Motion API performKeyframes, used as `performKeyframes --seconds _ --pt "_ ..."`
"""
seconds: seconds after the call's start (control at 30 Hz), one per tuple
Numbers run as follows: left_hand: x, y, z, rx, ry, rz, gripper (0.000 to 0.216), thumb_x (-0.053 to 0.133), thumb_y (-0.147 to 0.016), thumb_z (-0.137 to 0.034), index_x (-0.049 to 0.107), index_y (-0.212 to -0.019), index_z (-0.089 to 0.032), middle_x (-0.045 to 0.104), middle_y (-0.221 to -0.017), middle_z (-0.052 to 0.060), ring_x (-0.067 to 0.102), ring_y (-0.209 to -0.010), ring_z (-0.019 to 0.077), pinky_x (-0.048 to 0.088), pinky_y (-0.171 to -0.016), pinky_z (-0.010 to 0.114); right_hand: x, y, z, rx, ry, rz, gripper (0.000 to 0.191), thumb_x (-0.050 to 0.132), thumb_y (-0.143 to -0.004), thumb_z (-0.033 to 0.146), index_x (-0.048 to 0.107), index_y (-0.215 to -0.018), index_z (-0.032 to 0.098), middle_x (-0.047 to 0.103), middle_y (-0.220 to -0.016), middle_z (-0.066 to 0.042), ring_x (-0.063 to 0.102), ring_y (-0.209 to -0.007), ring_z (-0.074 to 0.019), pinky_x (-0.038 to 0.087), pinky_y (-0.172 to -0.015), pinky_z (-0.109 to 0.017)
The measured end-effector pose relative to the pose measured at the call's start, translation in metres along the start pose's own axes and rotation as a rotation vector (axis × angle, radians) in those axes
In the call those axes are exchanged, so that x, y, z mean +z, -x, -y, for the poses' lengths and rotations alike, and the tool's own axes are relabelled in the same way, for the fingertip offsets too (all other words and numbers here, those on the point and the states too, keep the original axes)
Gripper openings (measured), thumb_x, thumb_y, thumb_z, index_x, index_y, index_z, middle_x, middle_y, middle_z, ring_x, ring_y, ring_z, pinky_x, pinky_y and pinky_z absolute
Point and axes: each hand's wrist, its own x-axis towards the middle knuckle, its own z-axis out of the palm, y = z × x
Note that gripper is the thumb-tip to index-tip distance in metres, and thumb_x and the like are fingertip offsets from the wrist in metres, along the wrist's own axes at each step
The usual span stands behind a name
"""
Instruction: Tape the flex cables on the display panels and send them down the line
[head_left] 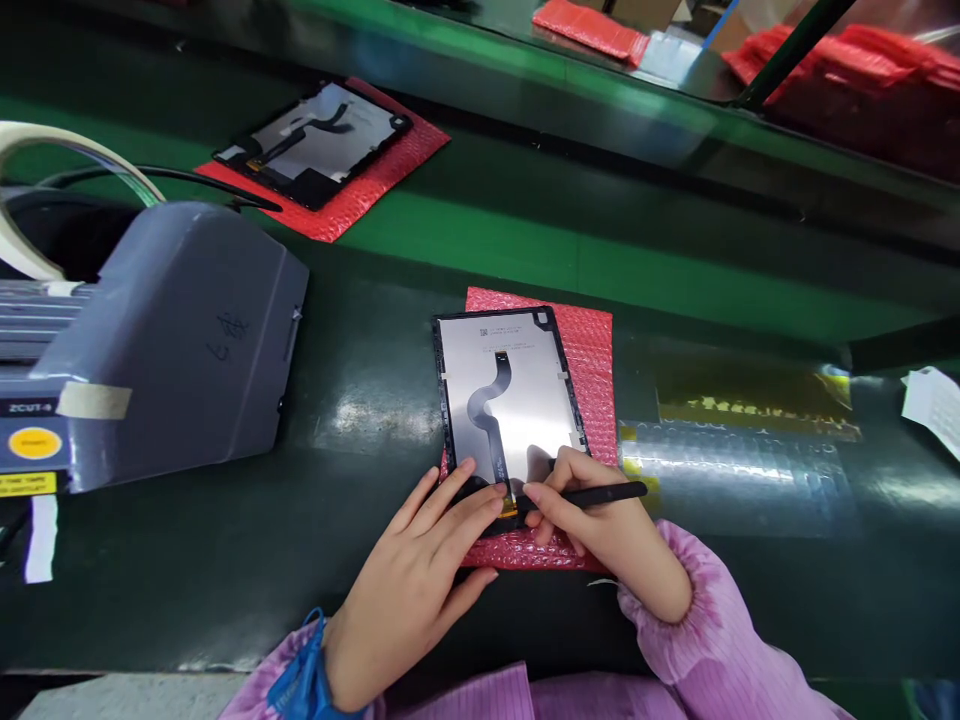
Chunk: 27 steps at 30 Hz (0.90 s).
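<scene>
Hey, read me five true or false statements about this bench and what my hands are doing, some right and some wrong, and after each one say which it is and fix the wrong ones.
1. The right hand holds a black tool. True.
2. The left hand is tucked under the bench. False: its fingers rest on the end of the near panel closest to the person.
3. The far panel lies on a red sheet. True.
4. The cable on the near panel runs perfectly straight. False: the cable bends in an S.
5. The tape dispenser stands to the left of the near panel. True.
</scene>
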Motion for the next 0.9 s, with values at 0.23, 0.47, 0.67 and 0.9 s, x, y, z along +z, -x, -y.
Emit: performKeyframes --seconds 0.23,0.47,0.67,0.9 --pt "0.0001 0.0 -0.0001 -0.001 0.004 -0.003 0.044 0.055 -0.101 -0.029 0.047 -0.142 -0.014 0.064 -0.143 0.009 0.041 -0.148 0.0276 0.043 -0.117 0.053 0.0007 0.0003 0.0011 0.0 0.037 -0.003 0.041 0.07 -0.091 0.052 0.048 -0.07 0.024 0.076 -0.062 -0.002 0.065 -0.044 -0.0112 0.033 -0.035 -0.019" --pt "-0.0013 0.0003 0.0 -0.011 0.033 -0.006 0.043 0.054 -0.102 -0.028 0.046 -0.143 -0.017 0.065 -0.142 0.008 0.042 -0.148 0.0268 0.041 -0.119 0.052 0.0031 0.0016 0.0024 -0.038 0.03 -0.052 0.044 0.069 -0.09 0.055 0.047 -0.069 0.024 0.075 -0.061 -0.002 0.063 -0.039 -0.0115 0.038 -0.038 -0.022" --pt "-0.0011 -0.0008 -0.0005 -0.01 0.047 -0.009 0.044 0.055 -0.101 -0.028 0.045 -0.143 -0.017 0.065 -0.142 0.008 0.043 -0.147 0.028 0.042 -0.117 0.053 0.0035 0.0022 0.0017 -0.051 0.039 -0.058 0.043 0.068 -0.091 0.055 0.046 -0.068 0.025 0.075 -0.06 -0.001 0.065 -0.043 -0.0131 0.038 -0.038 -0.023" --pt "-0.0022 -0.0012 -0.0005 -0.013 0.044 -0.001 0.043 0.054 -0.102 -0.028 0.045 -0.143 -0.017 0.065 -0.142 0.007 0.043 -0.147 0.0283 0.041 -0.118 0.053 0.0032 0.002 0.0049 -0.029 0.071 -0.045 0.043 0.068 -0.091 0.054 0.046 -0.068 0.025 0.074 -0.059 -0.001 0.066 -0.044 -0.0133 0.037 -0.037 -0.022"
